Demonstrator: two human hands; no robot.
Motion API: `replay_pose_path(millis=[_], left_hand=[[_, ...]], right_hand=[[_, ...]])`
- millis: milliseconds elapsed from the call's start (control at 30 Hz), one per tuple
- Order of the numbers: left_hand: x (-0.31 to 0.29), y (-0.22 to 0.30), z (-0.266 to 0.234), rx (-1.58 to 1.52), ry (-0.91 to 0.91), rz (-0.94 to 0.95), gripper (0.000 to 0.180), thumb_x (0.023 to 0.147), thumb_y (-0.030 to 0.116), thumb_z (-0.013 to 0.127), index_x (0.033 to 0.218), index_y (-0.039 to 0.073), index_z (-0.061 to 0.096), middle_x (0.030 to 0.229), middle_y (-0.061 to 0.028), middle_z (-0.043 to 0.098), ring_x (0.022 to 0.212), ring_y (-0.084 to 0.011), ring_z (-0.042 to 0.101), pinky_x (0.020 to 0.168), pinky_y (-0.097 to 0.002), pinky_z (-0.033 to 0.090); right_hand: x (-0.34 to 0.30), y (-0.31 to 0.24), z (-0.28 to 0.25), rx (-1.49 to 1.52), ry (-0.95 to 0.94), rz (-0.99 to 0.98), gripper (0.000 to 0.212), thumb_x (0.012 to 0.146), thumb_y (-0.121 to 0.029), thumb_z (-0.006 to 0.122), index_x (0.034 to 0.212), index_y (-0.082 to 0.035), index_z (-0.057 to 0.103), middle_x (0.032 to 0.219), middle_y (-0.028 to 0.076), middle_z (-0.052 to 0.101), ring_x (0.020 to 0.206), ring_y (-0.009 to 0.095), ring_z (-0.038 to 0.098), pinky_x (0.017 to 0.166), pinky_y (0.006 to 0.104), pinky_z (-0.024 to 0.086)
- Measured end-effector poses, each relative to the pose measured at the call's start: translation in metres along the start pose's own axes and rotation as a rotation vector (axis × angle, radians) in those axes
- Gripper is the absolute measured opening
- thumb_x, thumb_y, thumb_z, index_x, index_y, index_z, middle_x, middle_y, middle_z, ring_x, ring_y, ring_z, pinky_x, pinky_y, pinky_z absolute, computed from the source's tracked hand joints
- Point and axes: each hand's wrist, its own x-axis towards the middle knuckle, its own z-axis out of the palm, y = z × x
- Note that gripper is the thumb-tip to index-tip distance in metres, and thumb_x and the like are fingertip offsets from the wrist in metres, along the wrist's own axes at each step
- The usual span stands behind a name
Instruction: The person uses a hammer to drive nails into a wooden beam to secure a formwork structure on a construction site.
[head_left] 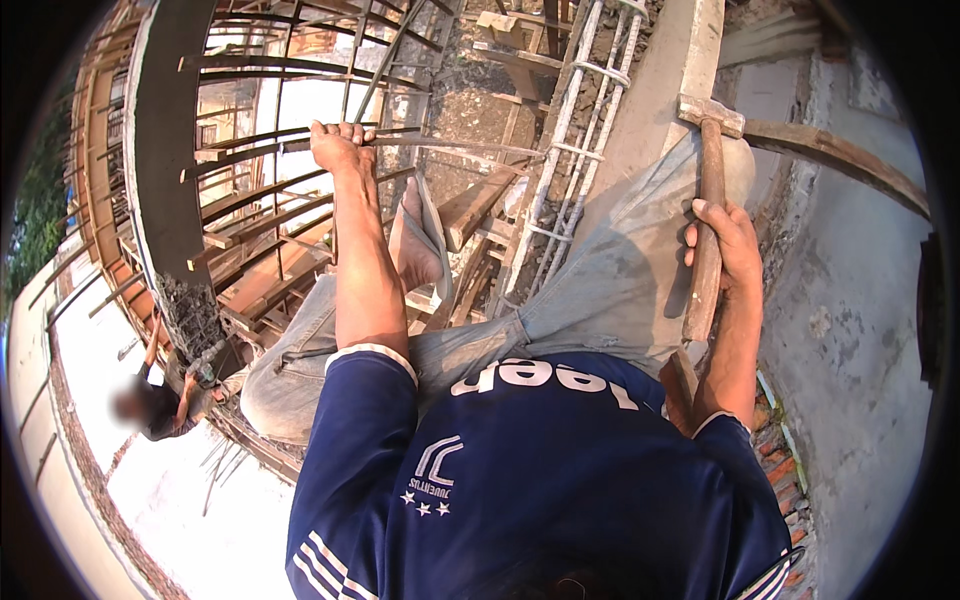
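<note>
R hand (728, 245) w/ hammer (708, 200); L hand (340, 145) on rebar (450, 145)

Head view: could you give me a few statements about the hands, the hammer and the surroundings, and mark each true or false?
1. The right hand holds a hammer by its wooden handle. True.
2. The left hand grips a saw. False: it grips a thin steel rod.
3. The hammer's head points up, away from the body. True.
4. The person wears a red shirt. False: the shirt is dark blue.
5. Another person is lower left. True.
</note>
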Motion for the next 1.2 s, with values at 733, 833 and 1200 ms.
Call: replay_pose_path(millis=[733, 833, 1200], left_hand=[[-0.001, -0.015, 0.016, 0.527, -0.271, 0.491, 0.045, 0.097, 0.029, 0.056, 0.059, 0.006, 0.047, 0.051, -0.0013, 0.044, 0.045, -0.0138, 0.037, 0.046, -0.0347, 0.03], [-0.001, 0.008, 0.016, 0.612, -0.298, 0.621, 0.043, 0.097, 0.028, 0.058, 0.061, 0.006, 0.051, 0.053, 0.0007, 0.045, 0.047, -0.0095, 0.04, 0.045, -0.0304, 0.028], [-0.077, 0.001, 0.086, 0.042, -0.405, 0.311, 0.049, 0.103, 0.038, 0.042, 0.061, 0.015, 0.033, 0.052, 0.0, 0.028, 0.046, -0.0145, 0.027, 0.052, -0.0329, 0.032]], right_hand=[[0.005, 0.007, -0.005, 0.023, -0.035, -0.008, 0.026, 0.088, -0.022, 0.065, 0.096, -0.002, 0.051, 0.062, 0.007, 0.059, 0.041, 0.017, 0.056, 0.038, 0.0284, 0.048], [0.007, 0.005, -0.004, 0.012, -0.013, -0.014, 0.026, 0.088, -0.022, 0.065, 0.096, -0.002, 0.051, 0.062, 0.008, 0.06, 0.041, 0.017, 0.056, 0.037, 0.0288, 0.048], [0.003, 0.002, -0.001, 0.048, -0.018, -0.013, 0.021, 0.088, -0.02, 0.066, 0.092, -0.004, 0.052, 0.059, 0.006, 0.061, 0.038, 0.016, 0.056, 0.034, 0.0262, 0.047]])
